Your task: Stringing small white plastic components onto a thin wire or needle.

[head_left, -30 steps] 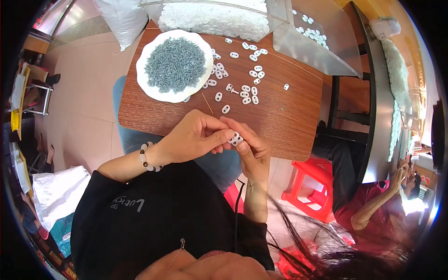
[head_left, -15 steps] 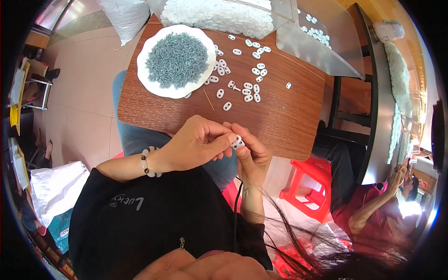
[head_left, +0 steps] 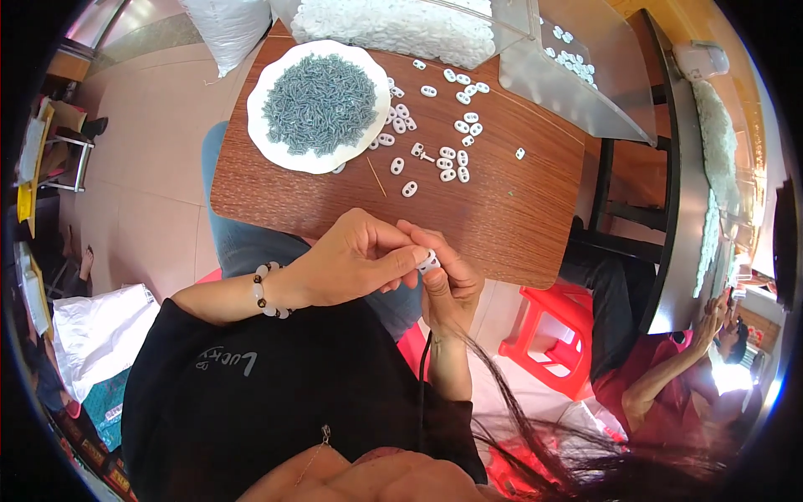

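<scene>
My left hand [head_left: 355, 259] and my right hand [head_left: 452, 280] meet at the near edge of a small wooden table [head_left: 502, 209], fingertips pinched together on a small white plastic piece [head_left: 428, 262]. A beaded bracelet [head_left: 266, 289] circles my left wrist. Further up the table stands a white plate [head_left: 280, 142] heaped with small grey-green pins [head_left: 319, 102]. Several loose white oval pieces [head_left: 447, 155] lie scattered to its right. A thin wooden stick [head_left: 378, 176] lies between plate and hands.
A clear plastic bin [head_left: 577, 75] and a heap of white pieces [head_left: 393, 25] sit at the table's far side. A red stool [head_left: 556, 335] stands to the right below the table. Another person in a red top [head_left: 661, 376] sits at the right. White bags [head_left: 92, 330] lie at left.
My hands stay together on the small white piece, fingers shifting slightly. The view has drifted a little, nothing else has moved.
</scene>
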Demonstrator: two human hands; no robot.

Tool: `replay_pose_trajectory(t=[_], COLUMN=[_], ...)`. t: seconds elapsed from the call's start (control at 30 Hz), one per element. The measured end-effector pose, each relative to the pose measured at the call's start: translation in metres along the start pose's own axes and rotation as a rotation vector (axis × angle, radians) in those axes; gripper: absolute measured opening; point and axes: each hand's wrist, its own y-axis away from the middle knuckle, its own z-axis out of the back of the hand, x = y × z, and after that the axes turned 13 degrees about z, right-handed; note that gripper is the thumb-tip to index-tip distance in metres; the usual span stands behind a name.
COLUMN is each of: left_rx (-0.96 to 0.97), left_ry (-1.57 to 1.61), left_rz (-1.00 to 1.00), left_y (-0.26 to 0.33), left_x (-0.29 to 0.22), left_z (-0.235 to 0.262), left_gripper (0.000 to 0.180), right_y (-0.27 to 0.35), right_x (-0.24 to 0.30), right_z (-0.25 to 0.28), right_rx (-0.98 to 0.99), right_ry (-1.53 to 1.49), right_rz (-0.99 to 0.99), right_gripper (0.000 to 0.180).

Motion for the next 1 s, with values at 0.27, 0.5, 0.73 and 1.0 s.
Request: replay_pose_trajectory(t=[0.27, 0.5, 0.73, 1.0], left_rx=[-0.004, -0.005, 0.01, -0.007], left_ry=[0.001, 0.004, 0.039, 0.016], left_rz=[0.016, -0.006, 0.004, -0.014], left_y=[-0.001, 0.003, 0.008, 0.007], left_x=[0.001, 0.002, 0.006, 0.002], left_z=[0.0, 0.0, -0.002, -0.005], left_gripper=[0.029, 0.027, 0.02, 0.019], right_y=[0.002, 0.0, 0.005, 0.014], right_x=[0.0, 0.004, 0.003, -0.001], right_z=[0.003, -0.002, -0.004, -0.007], right_rx=[-0.006, -0.026, -0.036, -0.098], right_ry=[-0.058, -0.04, 0.073, 0.102], right_rz=[-0.068, -0.057, 0.021, 0.003], right_gripper=[0.045, 0.039, 0.038, 0.034])
